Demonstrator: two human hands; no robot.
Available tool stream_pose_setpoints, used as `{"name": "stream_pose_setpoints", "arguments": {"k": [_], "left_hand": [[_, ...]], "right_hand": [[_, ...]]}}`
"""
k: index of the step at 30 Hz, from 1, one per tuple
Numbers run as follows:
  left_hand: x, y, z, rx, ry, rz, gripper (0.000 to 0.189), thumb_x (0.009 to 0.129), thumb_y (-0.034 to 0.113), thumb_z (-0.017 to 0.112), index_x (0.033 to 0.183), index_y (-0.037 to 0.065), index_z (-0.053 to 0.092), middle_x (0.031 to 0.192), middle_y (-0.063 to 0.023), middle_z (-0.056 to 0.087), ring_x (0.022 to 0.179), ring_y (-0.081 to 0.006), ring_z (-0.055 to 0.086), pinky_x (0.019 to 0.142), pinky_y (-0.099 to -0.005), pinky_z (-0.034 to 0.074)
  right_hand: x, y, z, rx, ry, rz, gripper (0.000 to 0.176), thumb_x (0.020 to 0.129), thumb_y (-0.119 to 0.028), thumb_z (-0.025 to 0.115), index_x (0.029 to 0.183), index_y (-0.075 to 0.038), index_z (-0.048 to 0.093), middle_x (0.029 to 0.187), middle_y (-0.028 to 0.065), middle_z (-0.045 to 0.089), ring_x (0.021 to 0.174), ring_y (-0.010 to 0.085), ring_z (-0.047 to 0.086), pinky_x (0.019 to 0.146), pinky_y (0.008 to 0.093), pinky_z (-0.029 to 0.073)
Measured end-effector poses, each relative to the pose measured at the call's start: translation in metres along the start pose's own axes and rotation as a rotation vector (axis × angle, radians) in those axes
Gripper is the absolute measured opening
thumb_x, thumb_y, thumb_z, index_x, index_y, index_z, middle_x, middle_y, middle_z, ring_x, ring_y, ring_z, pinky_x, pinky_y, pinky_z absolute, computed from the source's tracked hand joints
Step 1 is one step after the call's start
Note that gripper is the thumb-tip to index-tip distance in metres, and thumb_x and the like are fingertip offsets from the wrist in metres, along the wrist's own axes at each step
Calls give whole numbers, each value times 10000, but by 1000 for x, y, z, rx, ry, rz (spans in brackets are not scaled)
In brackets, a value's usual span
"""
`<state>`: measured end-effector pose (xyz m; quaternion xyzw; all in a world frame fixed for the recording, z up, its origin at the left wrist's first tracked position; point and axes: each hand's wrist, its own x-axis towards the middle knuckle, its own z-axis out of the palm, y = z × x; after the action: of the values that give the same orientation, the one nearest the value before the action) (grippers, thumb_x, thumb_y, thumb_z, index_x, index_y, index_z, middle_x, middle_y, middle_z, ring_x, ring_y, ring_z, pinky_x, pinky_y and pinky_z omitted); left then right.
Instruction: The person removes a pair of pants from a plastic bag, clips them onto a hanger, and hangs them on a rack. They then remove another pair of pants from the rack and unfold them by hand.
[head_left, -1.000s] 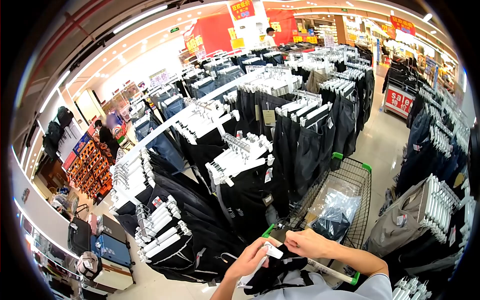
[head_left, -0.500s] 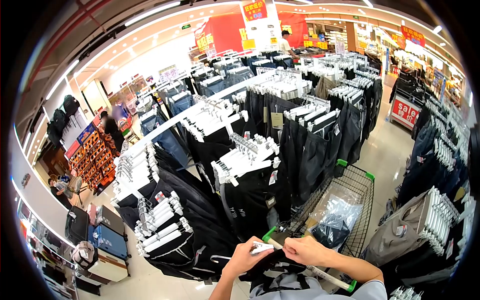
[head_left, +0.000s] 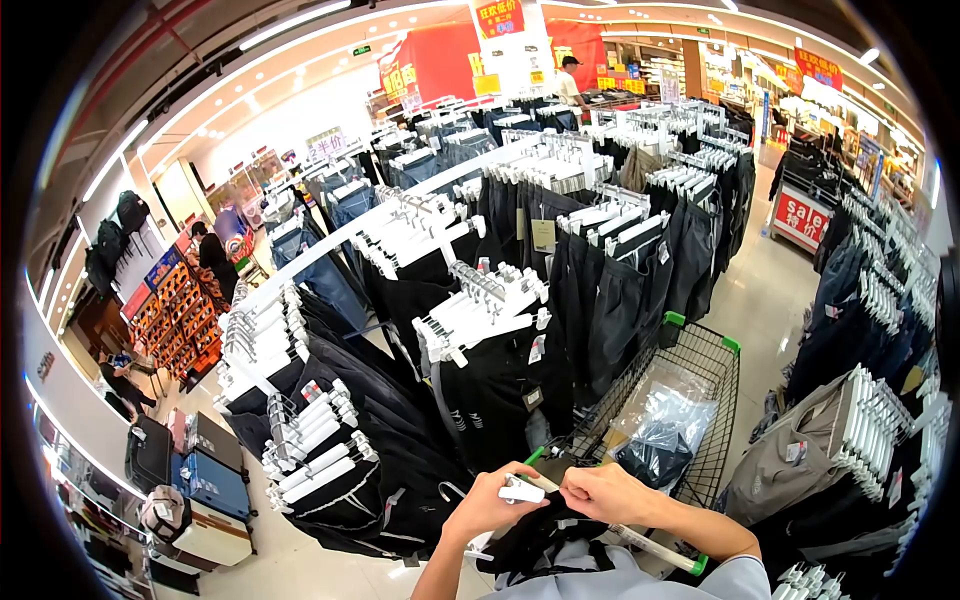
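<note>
A: Where do we find the white hanger point(head_left: 522, 490)?

B: In the left hand point(head_left: 492, 508). We see that hand closed about one clip end, which lies between thumb and fingers and projects toward the right hand point(head_left: 612, 492).

A: And its long axis?

B: The left hand and wrist hide most of it. A white piece shows below the left wrist; if it is the far end, as we judge, the bar slopes from the grip back toward the wearer's body. The thin hook point(head_left: 452, 490) just to the left of the same hand probably belongs to it too.

A: How does the right hand stand?

B: Closed, its fingers curled at the upper edge of the black cloth point(head_left: 540, 530). We take it to be pinching that edge, though the fingertips are hidden.

A: Which relation should we note above all?

B: The clip end faces the right hand across a narrow gap, and the cloth hangs below both hands. The left hand is the nearer to the hanger; the right is just beside the clip, apart from it.

A: What surrounds them?

B: Beneath the right forearm we see the cart handle point(head_left: 655, 550); beyond that hand, the cart point(head_left: 703, 333) with a clear package point(head_left: 665, 430) in it. Ahead of the left hand hang black trousers point(head_left: 500, 385).
</note>
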<state>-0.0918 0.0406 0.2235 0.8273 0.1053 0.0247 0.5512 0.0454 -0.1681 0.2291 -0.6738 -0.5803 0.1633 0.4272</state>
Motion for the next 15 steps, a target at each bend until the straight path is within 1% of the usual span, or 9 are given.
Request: {"name": "stream_pose_setpoints", "arguments": {"k": [3, 4, 5, 7, 9, 11, 13, 14, 15], "left_hand": [[-1, 5, 1, 20, -61, -16, 279, 771, 4, 814, 1038, 29, 736, 757, -45, 724, 602, -75, 643, 541, -246, 525], [-1, 4, 4, 94, 8, 196, 237, 742, -42, 740, 968, 24, 762, 775, -60, 744, 631, -120, 695, 588, -265, 537], [1, 2, 5, 92, 9, 195, 237, 742, -42, 740, 968, 24, 762, 775, -60, 744, 631, -120, 695, 588, -265, 537], [2, 3, 7, 127, 45, 287, 256, 726, -47, 730, 969, 23, 764, 805, -83, 764, 677, -181, 735, 639, -281, 544], [3, 12, 7, 175, 56, 246, 241, 727, -48, 698, 949, 20, 758, 796, -127, 748, 701, -231, 740, 658, -290, 544], [5, 15, 6, 241, 99, 249, 234, 729, -47, 683, 941, 21, 754, 770, -141, 728, 684, -253, 729, 647, -299, 537], [4, 19, 3, 251, 108, 235, 245, 727, -41, 685, 955, 20, 749, 772, -145, 724, 688, -283, 721, 639, -314, 533], [5, 21, 2, 278, 91, 234, 250, 726, -39, 688, 963, 20, 745, 784, -148, 726, 698, -296, 719, 641, -323, 535], [5, 22, 1, 305, 72, 233, 257, 726, -37, 690, 971, 20, 741, 796, -151, 728, 708, -309, 717, 643, -333, 536]], "right_hand": [[2, 2, 0, -26, 2, -15, 202, 903, -55, 679, 893, -31, 478, 774, 125, 610, 665, 378, 604, 591, 425, 488], [3, 2, -1, -27, -2, -16, 202, 903, -55, 679, 893, -31, 478, 774, 125, 610, 665, 378, 604, 591, 425, 488], [3, 1, -2, -35, -5, 6, 211, 899, -56, 690, 897, -32, 480, 771, 125, 609, 669, 374, 611, 595, 420, 490], [5, 2, -5, -43, -16, 31, 221, 894, -58, 701, 901, -33, 482, 768, 126, 608, 673, 370, 618, 598, 416, 492], [9, 8, -3, -23, 18, 42, 319, 890, -55, 734, 844, -48, 418, 822, 116, 703, 683, 345, 665, 609, 369, 535], [10, 11, 2, 1, 7, 49, 298, 875, -40, 750, 877, -34, 453, 843, 127, 722, 731, 323, 714, 659, 350, 566], [8, 11, 12, 135, 143, 111, 252, 877, -64, 745, 987, -19, 523, 832, 122, 696, 755, 307, 720, 699, 362, 573], [8, 10, 13, 157, 122, 193, 309, 862, -85, 765, 1049, -10, 531, 911, 141, 718, 834, 294, 741, 769, 363, 588], [9, 9, 16, 160, 112, 191, 309, 862, -85, 765, 1049, -10, 531, 911, 141, 718, 834, 294, 741, 769, 363, 588]]}}
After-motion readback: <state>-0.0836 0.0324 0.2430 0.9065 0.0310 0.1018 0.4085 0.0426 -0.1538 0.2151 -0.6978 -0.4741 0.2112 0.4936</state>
